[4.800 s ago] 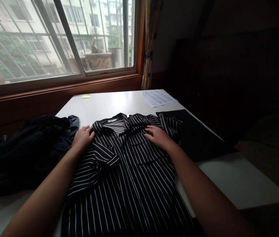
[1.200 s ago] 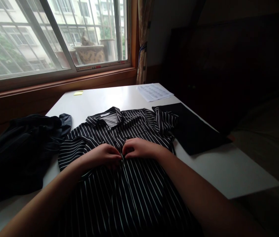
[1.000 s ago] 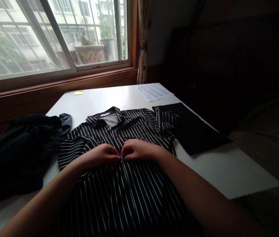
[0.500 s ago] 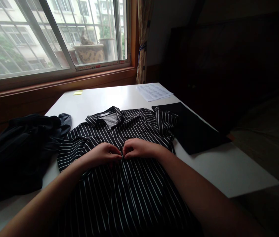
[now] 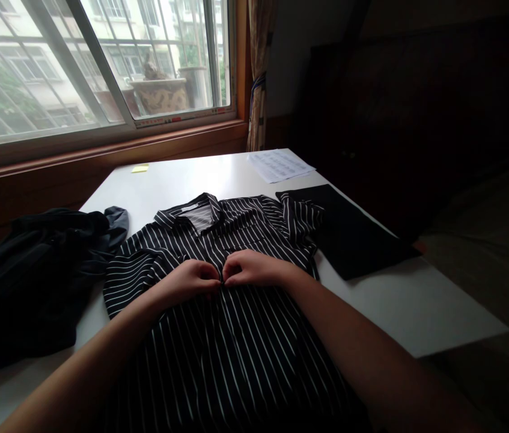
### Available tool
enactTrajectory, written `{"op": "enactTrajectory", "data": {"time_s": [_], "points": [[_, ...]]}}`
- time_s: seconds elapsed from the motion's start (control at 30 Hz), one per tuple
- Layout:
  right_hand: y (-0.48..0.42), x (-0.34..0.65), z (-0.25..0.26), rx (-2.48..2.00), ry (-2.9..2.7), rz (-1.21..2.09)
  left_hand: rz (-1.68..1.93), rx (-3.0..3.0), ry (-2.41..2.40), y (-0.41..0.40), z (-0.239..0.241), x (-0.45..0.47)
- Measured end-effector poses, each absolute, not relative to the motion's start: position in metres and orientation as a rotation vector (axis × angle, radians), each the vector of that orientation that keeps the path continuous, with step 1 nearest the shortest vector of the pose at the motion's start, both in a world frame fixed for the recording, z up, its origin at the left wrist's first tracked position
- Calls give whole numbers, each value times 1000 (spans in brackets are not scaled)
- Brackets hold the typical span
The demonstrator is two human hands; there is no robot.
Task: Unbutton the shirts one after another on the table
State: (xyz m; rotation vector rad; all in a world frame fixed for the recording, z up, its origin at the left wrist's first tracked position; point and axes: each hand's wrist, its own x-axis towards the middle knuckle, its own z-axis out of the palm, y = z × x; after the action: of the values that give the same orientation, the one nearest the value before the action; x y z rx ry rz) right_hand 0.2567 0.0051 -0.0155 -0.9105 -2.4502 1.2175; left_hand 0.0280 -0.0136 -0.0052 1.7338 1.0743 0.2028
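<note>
A black shirt with white stripes (image 5: 254, 337) lies spread face up, its collar pointing away from me and its short sleeves out to the sides. At chest height my left hand (image 5: 191, 278) pinches the front edge of the shirt between thumb and fingers. Close beside it, my right hand (image 5: 247, 269) is also closed in a pinch on the front opening. The fingertips of both hands nearly meet at the middle. Whether a button sits between them is too small and dark to see.
Dark crumpled clothing (image 5: 33, 282) lies on the left of the white table (image 5: 398, 307). A flat black cloth or sheet (image 5: 348, 234) is partly under the right sleeve. Printed papers (image 5: 280, 166) and a yellow sticky note (image 5: 140, 169) lie toward the window (image 5: 114, 66).
The fingertips of my two hands have come slightly closer together at the shirt's front. The shirt and the things around it lie as before; the view has shifted a little.
</note>
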Motion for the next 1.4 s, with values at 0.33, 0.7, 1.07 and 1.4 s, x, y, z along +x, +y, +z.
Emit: {"op": "enactTrajectory", "data": {"time_s": [0.33,0.7,1.07,1.4], "points": [[3,256,-14,-994,-2391,1286,132,1734,1046,-12,-2,24],[4,256,-16,-1007,-2400,1261,96,1719,1033,-10,-2,21],[3,255,-16,-1038,-2388,1241,112,1642,1033,-10,-1,20],[1,253,-18,-1059,-2368,1209,148,1630,998,-11,-1,19]]}}
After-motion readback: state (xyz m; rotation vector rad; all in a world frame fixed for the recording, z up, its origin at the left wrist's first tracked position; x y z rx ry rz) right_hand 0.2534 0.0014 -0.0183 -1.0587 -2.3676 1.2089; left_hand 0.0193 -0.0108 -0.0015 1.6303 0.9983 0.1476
